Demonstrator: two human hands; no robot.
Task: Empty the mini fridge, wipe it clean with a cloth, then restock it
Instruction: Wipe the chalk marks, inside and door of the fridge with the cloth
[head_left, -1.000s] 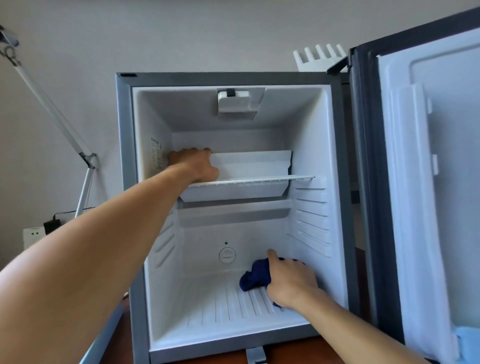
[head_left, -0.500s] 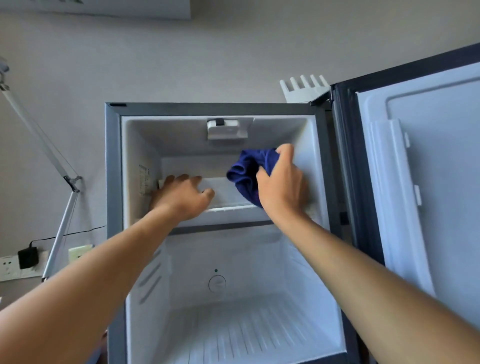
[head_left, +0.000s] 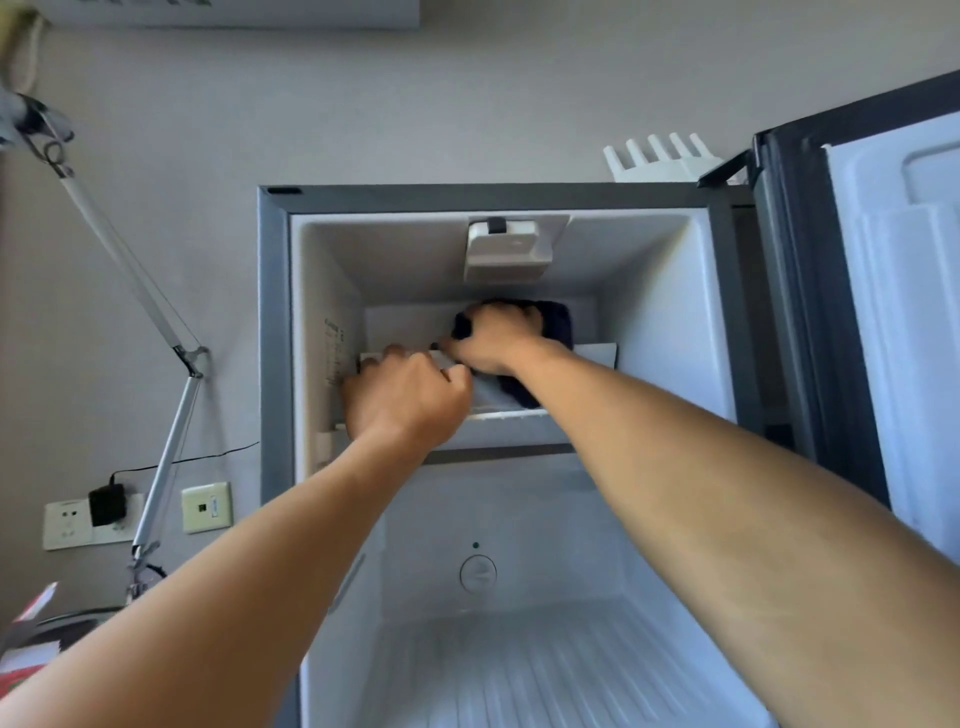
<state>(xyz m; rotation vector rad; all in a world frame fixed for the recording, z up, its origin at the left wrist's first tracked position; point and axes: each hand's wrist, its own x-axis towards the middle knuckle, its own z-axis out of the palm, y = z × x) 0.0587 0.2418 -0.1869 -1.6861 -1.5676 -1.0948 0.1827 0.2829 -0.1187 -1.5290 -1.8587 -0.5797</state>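
Head view looks into the open mini fridge (head_left: 670, 322), whose door (head_left: 893, 312) swings away on the right and whose lower compartment shows only a bare ribbed floor (head_left: 545, 670). Both arms reach into the upper section. Deep inside, the right hand (head_left: 496, 338) has its fingers curled round the dark blue cloth (head_left: 558, 325) and presses it against the far wall, just above the white shelf (head_left: 597, 353); a fold of the cloth hangs down under the wrist. Nearer and to the left, the left hand (head_left: 408, 397) closes over the shelf's front left part, its fingers bent round the edge, though what they catch underneath is hidden. I judge the step in hand to be wiping the upper compartment, with emptying apparently done and restocking not yet begun. To do it well, the left hand should hold the shelf firmly so it does not tip or slide off its side rails while the right hand scrubs. The cloth should travel in overlapping strokes from the far wall forward, reaching both back corners and the ceiling round the light housing (head_left: 509, 249). Gathering the loose fold into the palm would keep it from dragging. Pressure wants to be moderate, since the shelf looks thin and probably flexes.
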